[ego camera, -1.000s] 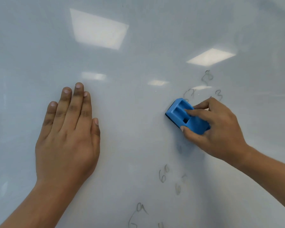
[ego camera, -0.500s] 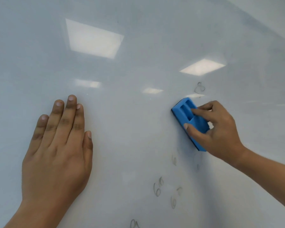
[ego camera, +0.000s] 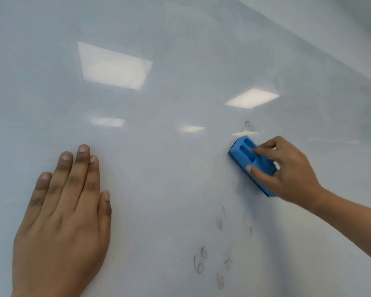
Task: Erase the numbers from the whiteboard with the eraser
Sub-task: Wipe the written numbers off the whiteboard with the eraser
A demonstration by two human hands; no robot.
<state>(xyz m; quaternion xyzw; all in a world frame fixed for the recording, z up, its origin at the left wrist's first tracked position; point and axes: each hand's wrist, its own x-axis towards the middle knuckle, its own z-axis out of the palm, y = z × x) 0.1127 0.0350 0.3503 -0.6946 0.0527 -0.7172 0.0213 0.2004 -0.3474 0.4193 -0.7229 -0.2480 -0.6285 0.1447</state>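
Observation:
The whiteboard [ego camera: 159, 168] fills the view. My right hand [ego camera: 287, 170] grips a blue eraser [ego camera: 244, 155] and holds it flat against the board, right of centre. A faint number [ego camera: 247, 126] sits just above the eraser. More faint grey numbers lie below it, among them a "61" [ego camera: 220, 219] and a "60" [ego camera: 200, 261]. My left hand [ego camera: 66, 221] rests flat on the board at lower left, fingers straight and together.
Ceiling light panels reflect in the glossy board at upper left [ego camera: 114, 65] and upper right [ego camera: 252, 98]. The board's top edge runs diagonally across the upper right corner, with wall [ego camera: 351, 22] beyond it.
The eraser and my right hand have wiped over the numbers beside the eraser; only the topmost one remains there. The view has tilted up, so both hands and the lower numbers sit lower.

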